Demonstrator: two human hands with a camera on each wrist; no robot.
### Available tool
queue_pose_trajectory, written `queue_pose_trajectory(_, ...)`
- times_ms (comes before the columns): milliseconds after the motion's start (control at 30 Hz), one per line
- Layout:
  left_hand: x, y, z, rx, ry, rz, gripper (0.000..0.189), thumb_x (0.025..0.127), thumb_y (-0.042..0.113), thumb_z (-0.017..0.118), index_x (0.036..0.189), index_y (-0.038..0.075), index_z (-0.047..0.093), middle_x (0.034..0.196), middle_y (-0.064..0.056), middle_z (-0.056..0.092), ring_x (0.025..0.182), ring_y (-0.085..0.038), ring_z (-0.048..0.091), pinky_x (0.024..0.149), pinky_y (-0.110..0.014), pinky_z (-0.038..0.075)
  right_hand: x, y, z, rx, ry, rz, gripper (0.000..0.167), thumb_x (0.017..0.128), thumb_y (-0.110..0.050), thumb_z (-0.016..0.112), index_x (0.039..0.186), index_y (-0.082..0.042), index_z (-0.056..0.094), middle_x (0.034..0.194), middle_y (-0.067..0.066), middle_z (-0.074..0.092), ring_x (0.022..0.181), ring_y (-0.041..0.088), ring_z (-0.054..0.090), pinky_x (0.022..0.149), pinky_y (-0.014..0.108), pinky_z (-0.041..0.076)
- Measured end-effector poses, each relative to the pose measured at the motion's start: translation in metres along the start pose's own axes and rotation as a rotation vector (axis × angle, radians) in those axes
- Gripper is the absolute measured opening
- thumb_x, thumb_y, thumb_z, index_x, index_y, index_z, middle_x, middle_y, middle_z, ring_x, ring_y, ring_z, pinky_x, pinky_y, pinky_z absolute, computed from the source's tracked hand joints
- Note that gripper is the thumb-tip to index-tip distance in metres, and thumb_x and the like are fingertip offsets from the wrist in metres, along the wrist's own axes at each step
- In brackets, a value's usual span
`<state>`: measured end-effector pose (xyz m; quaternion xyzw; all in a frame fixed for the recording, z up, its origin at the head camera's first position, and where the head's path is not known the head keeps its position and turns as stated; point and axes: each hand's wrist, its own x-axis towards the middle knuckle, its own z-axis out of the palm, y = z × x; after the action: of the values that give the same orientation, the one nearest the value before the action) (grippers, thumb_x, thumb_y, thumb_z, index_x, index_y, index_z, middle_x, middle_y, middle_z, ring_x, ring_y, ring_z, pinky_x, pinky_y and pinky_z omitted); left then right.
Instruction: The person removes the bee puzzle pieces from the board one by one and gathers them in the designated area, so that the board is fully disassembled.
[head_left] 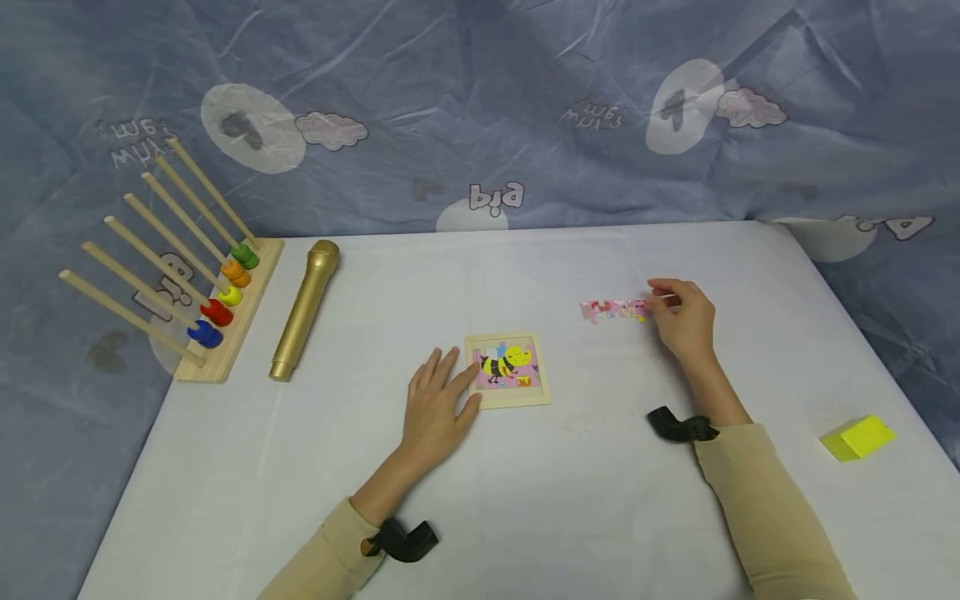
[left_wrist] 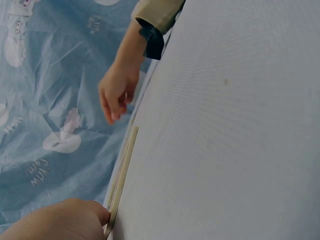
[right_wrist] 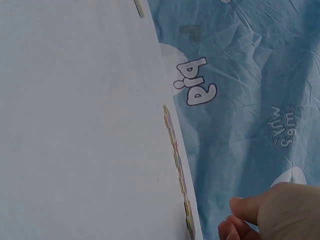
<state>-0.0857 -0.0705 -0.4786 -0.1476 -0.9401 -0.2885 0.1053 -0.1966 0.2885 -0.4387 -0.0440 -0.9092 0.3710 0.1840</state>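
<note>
A square wooden puzzle [head_left: 545, 371] with a bee picture lies flat near the middle of the table. My left hand [head_left: 437, 408] is spread at its left side, fingertips touching the frame; the left wrist view shows the thumb against the frame's edge [left_wrist: 125, 167]. Farther right, several pink puzzle pieces [head_left: 613, 310] lie in a row, seen edge-on in the right wrist view as a thin line of pieces [right_wrist: 175, 152]. Just above the row's right end hovers my right hand [head_left: 684, 321], fingers loosely bent. In the right wrist view nothing shows between its thumb and fingers.
A golden microphone [head_left: 305, 312] lies at the left. Beyond it stands a wooden rack [head_left: 243, 329] with slanting pegs and coloured rings. A yellow block [head_left: 858, 437] sits near the table's right edge. Printed grey-blue cloth [head_left: 420, 100] hangs behind the white tabletop [head_left: 570, 500].
</note>
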Motion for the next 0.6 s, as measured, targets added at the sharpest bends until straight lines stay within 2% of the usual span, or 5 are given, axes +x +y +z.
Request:
queue_pose_trajectory(167, 0.001, 0.001, -0.001, -0.004, -0.001, -0.001, 0.041, 0.091, 0.024, 0.065, 0.131, 0.016, 0.064, 0.15, -0.016, 0.045, 0.144, -0.039, 0.03, 0.114, -0.057, 0.024, -0.009, -0.021, 0.011, 0.075, -0.031, -0.043, 0.025, 0.091, -0.008, 0.064, 0.114, -0.002, 0.07, 0.1, 0.017, 0.067, 0.081, 0.004, 0.053, 0.064, 0.007, 0.039)
queue_pose_trajectory(333, 0.001, 0.002, -0.002, -0.009, -0.003, -0.011, 0.041, 0.091, 0.025, 0.065, 0.131, 0.015, 0.064, 0.149, -0.016, 0.046, 0.144, -0.039, 0.03, 0.114, -0.058, 0.024, -0.025, -0.054, 0.029, 0.152, -0.138, -0.099, 0.025, 0.091, -0.011, 0.067, 0.114, -0.003, 0.07, 0.098, 0.014, 0.067, 0.079, 0.001, 0.053, 0.067, 0.01, 0.04)
queue_pose_trajectory(600, 0.001, 0.001, -0.002, -0.02, 0.001, -0.021, 0.041, 0.091, 0.025, 0.065, 0.131, 0.015, 0.063, 0.149, -0.016, 0.046, 0.144, -0.038, 0.031, 0.114, -0.057, 0.025, -0.052, -0.107, 0.061, 0.236, -0.352, -0.144, 0.026, 0.09, -0.008, 0.068, 0.115, -0.002, 0.069, 0.095, 0.012, 0.066, 0.085, 0.02, 0.059, 0.067, 0.015, 0.044)
